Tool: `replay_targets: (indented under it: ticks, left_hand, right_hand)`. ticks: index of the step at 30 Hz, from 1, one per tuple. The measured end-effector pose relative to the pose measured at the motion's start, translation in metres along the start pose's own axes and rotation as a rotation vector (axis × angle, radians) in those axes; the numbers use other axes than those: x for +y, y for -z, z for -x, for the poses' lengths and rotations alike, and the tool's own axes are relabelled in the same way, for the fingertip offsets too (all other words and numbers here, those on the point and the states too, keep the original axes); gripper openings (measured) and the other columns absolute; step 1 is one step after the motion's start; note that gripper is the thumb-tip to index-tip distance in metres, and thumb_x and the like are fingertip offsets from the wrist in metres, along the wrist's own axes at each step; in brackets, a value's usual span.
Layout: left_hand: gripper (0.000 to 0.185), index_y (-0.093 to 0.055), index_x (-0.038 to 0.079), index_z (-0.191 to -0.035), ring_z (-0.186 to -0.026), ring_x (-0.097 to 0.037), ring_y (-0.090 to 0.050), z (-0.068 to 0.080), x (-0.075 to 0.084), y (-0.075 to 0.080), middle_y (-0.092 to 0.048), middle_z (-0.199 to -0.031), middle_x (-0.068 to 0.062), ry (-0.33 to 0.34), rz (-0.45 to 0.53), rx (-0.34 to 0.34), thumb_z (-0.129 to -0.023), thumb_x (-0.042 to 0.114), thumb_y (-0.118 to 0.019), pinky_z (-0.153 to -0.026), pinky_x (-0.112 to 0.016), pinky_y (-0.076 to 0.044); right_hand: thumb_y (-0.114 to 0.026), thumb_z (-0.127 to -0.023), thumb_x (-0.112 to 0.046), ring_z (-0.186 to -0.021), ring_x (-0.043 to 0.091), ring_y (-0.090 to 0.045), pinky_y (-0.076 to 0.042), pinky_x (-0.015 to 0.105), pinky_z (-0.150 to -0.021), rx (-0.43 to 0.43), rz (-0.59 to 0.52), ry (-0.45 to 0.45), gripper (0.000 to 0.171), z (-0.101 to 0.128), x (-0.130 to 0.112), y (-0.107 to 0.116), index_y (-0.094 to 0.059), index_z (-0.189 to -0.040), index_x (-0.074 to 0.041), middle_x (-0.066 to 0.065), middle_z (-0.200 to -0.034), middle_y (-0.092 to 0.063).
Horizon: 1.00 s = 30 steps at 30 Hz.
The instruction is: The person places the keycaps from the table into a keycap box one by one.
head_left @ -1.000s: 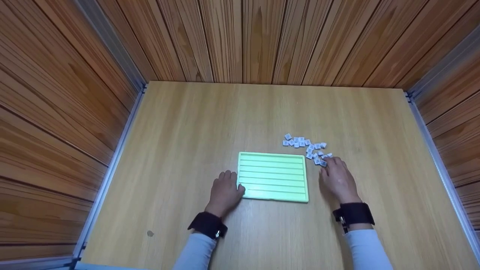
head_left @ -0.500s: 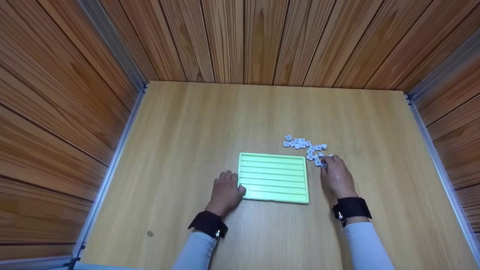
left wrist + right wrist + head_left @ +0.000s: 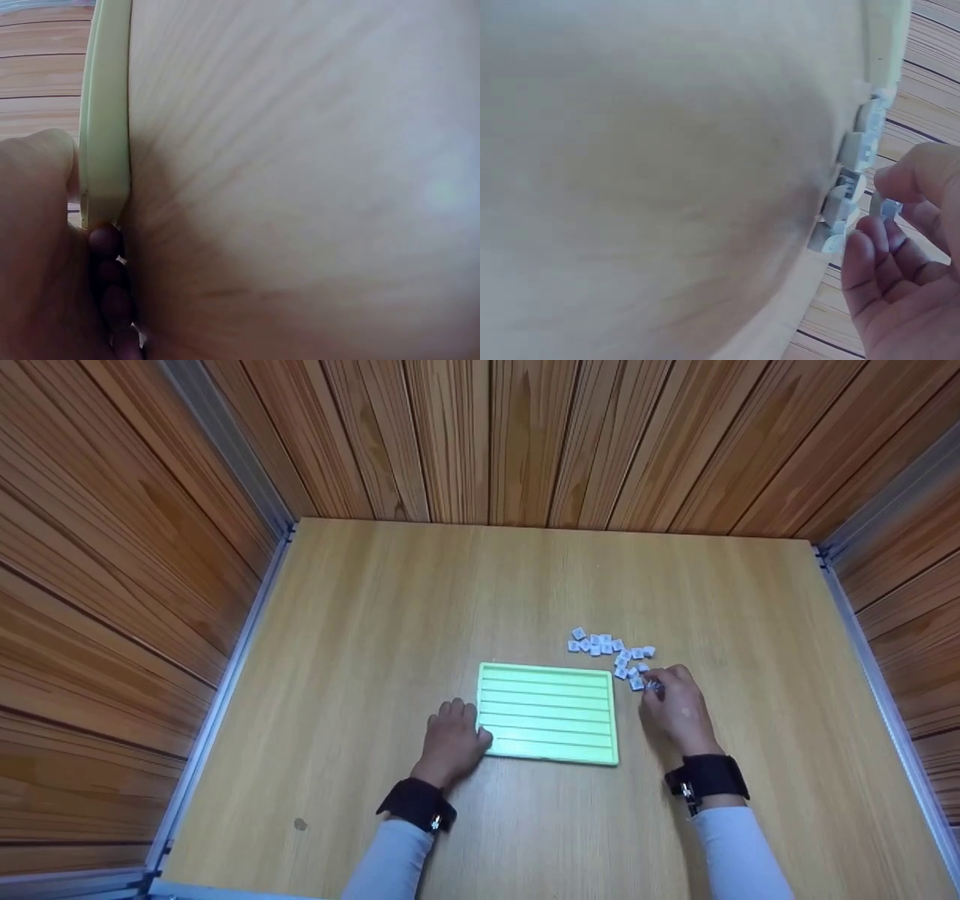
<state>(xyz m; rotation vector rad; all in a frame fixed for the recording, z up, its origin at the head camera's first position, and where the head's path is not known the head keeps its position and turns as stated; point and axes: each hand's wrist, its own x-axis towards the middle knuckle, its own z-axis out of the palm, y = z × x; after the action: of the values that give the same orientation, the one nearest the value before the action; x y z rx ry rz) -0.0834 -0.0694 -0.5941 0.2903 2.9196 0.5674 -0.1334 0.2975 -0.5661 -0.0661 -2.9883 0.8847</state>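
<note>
My left hand (image 3: 450, 742) holds the near left corner of a light green ridged tray (image 3: 547, 712). Its thumb lies over the rim while the other fingers sit along the tray's side, as the left wrist view shows. To the right of the tray, my right hand (image 3: 681, 709) pinches a small white keycap (image 3: 889, 208) between thumb and fingertips, partly hidden by them. Several more white keycaps (image 3: 606, 645) with dark markings lie loosely scattered beyond the tray's far right corner. In the right wrist view, a row of keycaps (image 3: 857, 150) stands close by the fingertips.
The wooden table (image 3: 420, 592) is bordered by metal rails (image 3: 247, 630) and wood-plank walls (image 3: 517, 442). A small dark mark (image 3: 301, 825) shows on the tabletop at the near left. Each wrist wears a black band (image 3: 709, 780).
My right hand has drawn its fingers together on a keycap at the near right end of the scatter. The left hand and the tray have stayed in place.
</note>
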Motion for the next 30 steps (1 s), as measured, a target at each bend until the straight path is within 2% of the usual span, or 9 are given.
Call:
replay_targets:
  ticks: [4,7,12,17,24,30]
  left_hand:
    - [0.022,-0.048,0.010,-0.092,-0.085,-0.023,-0.036,0.000,0.000,0.001,-0.038,-0.092,-0.003,0.004,0.008,-0.008,-0.089,0.032,-0.051,-0.071,-0.037,-0.032]
    - [0.022,-0.048,0.010,-0.092,-0.086,-0.022,-0.036,0.000,0.000,0.002,-0.038,-0.092,-0.003,0.010,0.011,-0.012,-0.089,0.032,-0.051,-0.071,-0.037,-0.032]
    - [0.021,-0.048,0.010,-0.092,-0.085,-0.023,-0.036,-0.001,0.000,0.003,-0.039,-0.092,-0.004,0.006,0.014,0.002,-0.088,0.031,-0.050,-0.071,-0.037,-0.032]
    - [0.020,-0.047,0.009,-0.089,-0.084,-0.024,-0.036,-0.001,0.001,0.003,-0.038,-0.091,-0.004,-0.010,0.025,0.022,-0.087,0.029,-0.051,-0.071,-0.038,-0.032]
    - [0.022,-0.049,0.009,-0.092,-0.086,-0.024,-0.037,-0.001,0.002,0.003,-0.038,-0.091,-0.004,-0.002,0.024,0.013,-0.088,0.031,-0.051,-0.071,-0.038,-0.032]
    - [0.024,-0.051,0.009,-0.094,-0.088,-0.024,-0.038,0.000,0.003,0.004,-0.040,-0.093,-0.004,0.010,0.016,-0.007,-0.089,0.032,-0.051,-0.073,-0.038,-0.034]
  right_hand:
    - [-0.062,-0.095,-0.006,-0.101,0.034,-0.057,-0.047,0.046,-0.084,0.013,-0.068,-0.048,0.027,0.002,-0.004,0.004,-0.060,-0.119,0.004,0.019,-0.116,-0.053]
    - [-0.062,-0.096,-0.007,-0.107,0.035,-0.057,-0.048,0.048,-0.089,0.008,-0.101,-0.061,0.028,0.003,-0.005,0.005,-0.057,-0.122,0.003,0.019,-0.119,-0.053]
    - [-0.060,-0.095,-0.001,-0.112,0.038,-0.059,-0.049,0.050,-0.094,0.026,-0.153,-0.008,0.027,0.005,-0.007,0.005,-0.062,-0.122,0.006,0.021,-0.123,-0.055]
    - [-0.060,-0.093,0.005,-0.110,0.042,-0.062,-0.050,0.050,-0.094,0.057,-0.187,0.051,0.025,0.005,-0.009,0.003,-0.062,-0.117,0.009,0.023,-0.121,-0.056]
    - [-0.062,-0.091,0.005,-0.105,0.037,-0.061,-0.052,0.049,-0.088,0.053,-0.150,0.107,0.028,0.005,-0.014,-0.001,-0.069,-0.118,0.003,0.021,-0.120,-0.061]
    - [-0.062,-0.093,0.000,-0.095,0.030,-0.059,-0.047,0.040,-0.080,0.000,-0.148,0.082,0.023,0.005,-0.024,-0.007,-0.067,-0.115,0.002,0.017,-0.117,-0.059]
